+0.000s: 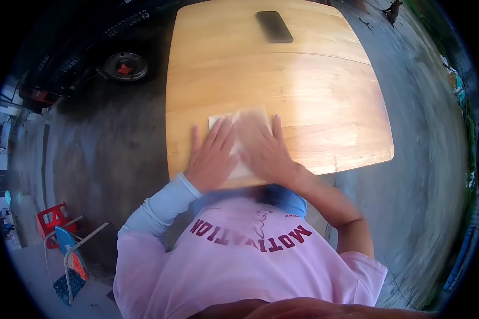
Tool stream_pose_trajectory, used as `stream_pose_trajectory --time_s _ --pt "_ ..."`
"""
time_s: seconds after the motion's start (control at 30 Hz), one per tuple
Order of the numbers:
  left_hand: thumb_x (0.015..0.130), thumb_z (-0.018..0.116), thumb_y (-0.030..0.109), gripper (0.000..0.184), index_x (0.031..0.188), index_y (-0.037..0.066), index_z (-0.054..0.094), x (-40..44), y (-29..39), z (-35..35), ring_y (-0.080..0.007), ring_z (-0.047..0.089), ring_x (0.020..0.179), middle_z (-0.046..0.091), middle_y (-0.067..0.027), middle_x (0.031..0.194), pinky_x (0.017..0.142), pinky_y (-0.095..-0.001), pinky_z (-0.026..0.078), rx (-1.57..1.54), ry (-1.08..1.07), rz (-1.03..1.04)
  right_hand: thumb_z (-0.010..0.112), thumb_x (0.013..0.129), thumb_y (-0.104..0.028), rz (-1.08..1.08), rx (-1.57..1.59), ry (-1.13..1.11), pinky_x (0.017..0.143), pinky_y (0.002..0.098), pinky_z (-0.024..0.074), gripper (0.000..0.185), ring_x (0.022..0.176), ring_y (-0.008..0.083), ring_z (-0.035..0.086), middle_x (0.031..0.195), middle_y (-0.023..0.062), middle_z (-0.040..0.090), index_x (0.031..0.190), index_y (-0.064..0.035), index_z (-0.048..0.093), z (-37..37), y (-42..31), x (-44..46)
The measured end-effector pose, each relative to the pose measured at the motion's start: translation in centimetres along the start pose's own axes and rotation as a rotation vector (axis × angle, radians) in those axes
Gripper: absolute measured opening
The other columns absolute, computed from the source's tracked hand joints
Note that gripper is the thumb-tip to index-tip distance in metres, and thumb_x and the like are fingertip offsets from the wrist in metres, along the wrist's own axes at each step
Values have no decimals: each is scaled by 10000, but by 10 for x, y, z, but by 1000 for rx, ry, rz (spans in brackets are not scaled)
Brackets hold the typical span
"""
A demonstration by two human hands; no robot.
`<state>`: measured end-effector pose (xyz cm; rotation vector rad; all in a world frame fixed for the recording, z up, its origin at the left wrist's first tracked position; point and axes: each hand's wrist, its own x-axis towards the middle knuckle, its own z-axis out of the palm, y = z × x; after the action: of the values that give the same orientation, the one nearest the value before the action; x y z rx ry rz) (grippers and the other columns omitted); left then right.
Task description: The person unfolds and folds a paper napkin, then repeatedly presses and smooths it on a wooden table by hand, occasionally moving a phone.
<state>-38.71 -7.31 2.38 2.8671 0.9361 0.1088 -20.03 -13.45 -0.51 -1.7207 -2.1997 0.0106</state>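
Note:
A pale sheet, probably paper [240, 170], lies on the wooden table [324, 95] close to the edge nearest my body. My left hand [212, 159] rests flat over its left side, fingers stretched forward and the thumb toward the middle. Over the right side my right hand [265, 155] is spread flat, its fingers smeared by motion. Both hands cover much of the sheet, so its full outline and any folds are hidden. Neither hand grips anything.
A dark flat phone-like slab [274, 27] lies at the table's far end. Beyond the left edge stand a dark vehicle with a wheel [125, 67], a red stool [52, 220] and a chair with a blue patterned seat [69, 287]. Concrete floor [415, 133] surrounds the table.

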Motion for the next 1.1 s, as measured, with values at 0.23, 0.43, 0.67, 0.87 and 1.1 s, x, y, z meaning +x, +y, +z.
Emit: stream_pose_trajectory --time_s 0.23,0.43,0.67,0.87,1.1 --pt "989 315 322 554 1524 177 283 150 -83 -18 -191 158 1490 181 -17 1619 1098 -734 73 110 -95 -179 468 971 -324 57 -183 36 1094 676 218 494 1436 268 277 1516 119 358 1384 -55 431 34 90 162" --pt "979 430 323 580 1516 148 294 66 -61 7 -229 205 1474 240 -83 1590 1110 -700 88 6 113 -48 500 947 -320 11 -156 12 1096 663 206 544 1428 286 295 1511 135 364 1404 -40 409 18 41 85" --pt "930 529 394 680 1482 44 343 -45 -9 -4 -277 220 1469 261 -141 1573 1114 -686 83 -45 -17 -58 550 912 -393 -204 39 -183 1108 656 157 664 1447 315 263 1535 180 325 1422 11 420 -18 -20 16" --pt "972 408 329 579 1513 151 303 64 -119 0 -216 186 1483 235 -64 1598 1089 -728 51 45 104 -271 502 943 -323 -159 -150 12 1078 664 231 530 1415 288 297 1503 124 371 1375 -22 440 42 31 168" --pt "1026 319 413 558 1542 216 246 80 -150 -11 -228 148 1493 182 -39 1619 1130 -671 54 33 8 -306 472 956 -328 -115 -102 79 1077 689 209 534 1440 264 286 1514 124 376 1398 -30 438 68 28 202"
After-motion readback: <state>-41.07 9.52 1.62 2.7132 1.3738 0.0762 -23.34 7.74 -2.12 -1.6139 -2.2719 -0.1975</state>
